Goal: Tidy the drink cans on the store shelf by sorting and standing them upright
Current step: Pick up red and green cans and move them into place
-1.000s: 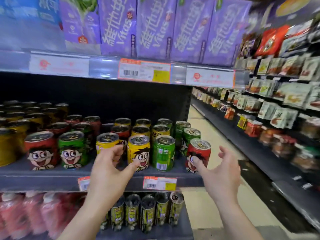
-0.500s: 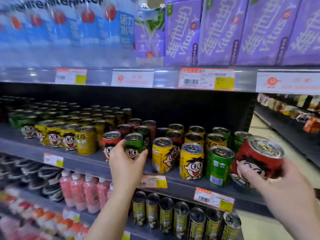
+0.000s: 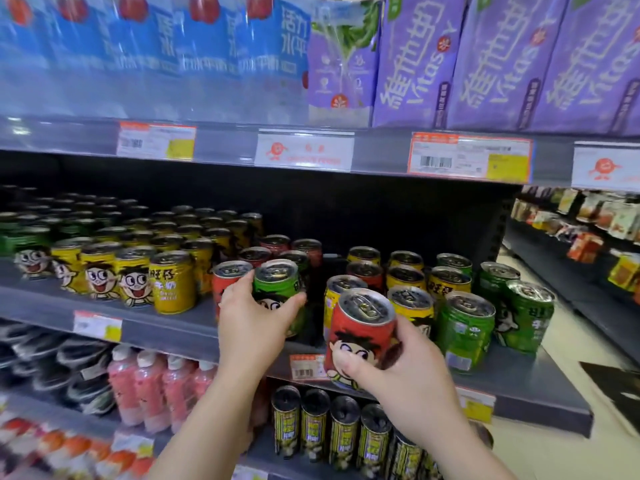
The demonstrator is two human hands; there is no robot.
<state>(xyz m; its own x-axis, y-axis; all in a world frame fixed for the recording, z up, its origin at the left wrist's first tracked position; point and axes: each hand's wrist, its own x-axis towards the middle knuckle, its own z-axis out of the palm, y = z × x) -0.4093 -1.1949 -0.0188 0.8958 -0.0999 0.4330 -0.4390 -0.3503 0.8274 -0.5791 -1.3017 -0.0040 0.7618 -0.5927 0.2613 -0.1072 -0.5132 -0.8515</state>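
1. Right hand holds a red can clear of the shelf, in front of its edge. The can tilts slightly, top toward the camera. Judgement: it is off the shelf because it stood among the wrong colours and is being carried to the red group.
2. Left hand grips a green can standing on the shelf, touching another red can at its left. Judgement: the green can sits among reds and is being cleared to open a slot.
3. Right fingers curl round the lower body of the held can, thumb on the front label. Left fingers wrap the green can from the front, thumb on its right side.
4. Both forearms reach up and forward from below.
5. Yellow cans stand grouped at the left. Mixed cans remain unsorted at the right.
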